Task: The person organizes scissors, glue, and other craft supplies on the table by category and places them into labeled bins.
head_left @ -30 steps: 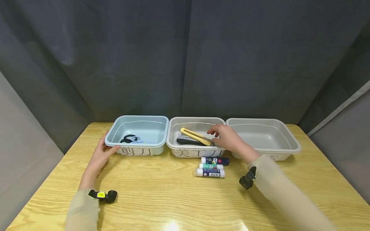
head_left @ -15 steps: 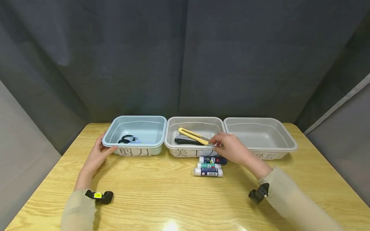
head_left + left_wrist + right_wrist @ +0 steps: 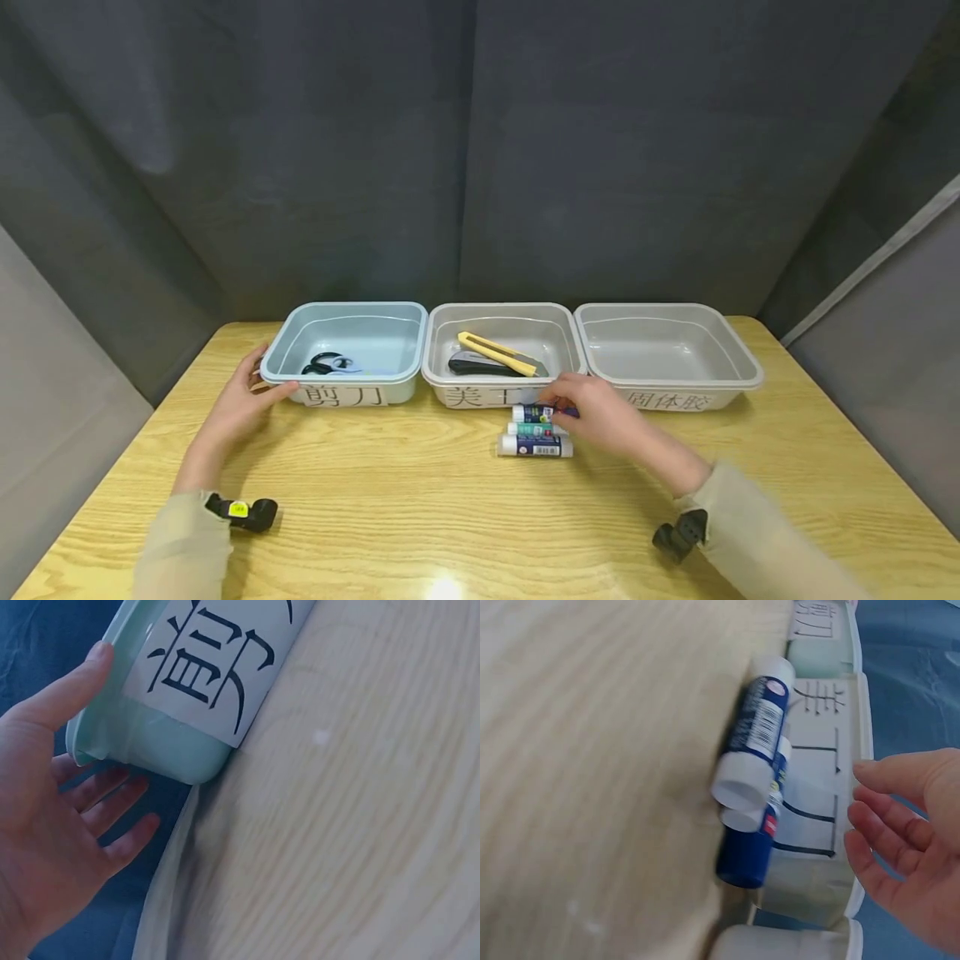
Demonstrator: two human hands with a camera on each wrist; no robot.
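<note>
Glue sticks [image 3: 528,429] lay partly beneath your right hand [image 3: 598,413], its thumb and fingers slightly parted, before the middle bin [image 3: 517,323]; your left hand [image 3: 238,407], fingers spread, had its thumb on the blue bin [image 3: 382,337]. The three, navy or teal with white ends, lay on a wooden table [image 3: 390,500] before a dark curtain [image 3: 337,158].

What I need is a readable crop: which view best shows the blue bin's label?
The head view: it shows the label whole, both characters readable. The left wrist view shows it larger, but the top edge cuts off most of the second character. The right wrist view catches it only small, near its top.
</note>
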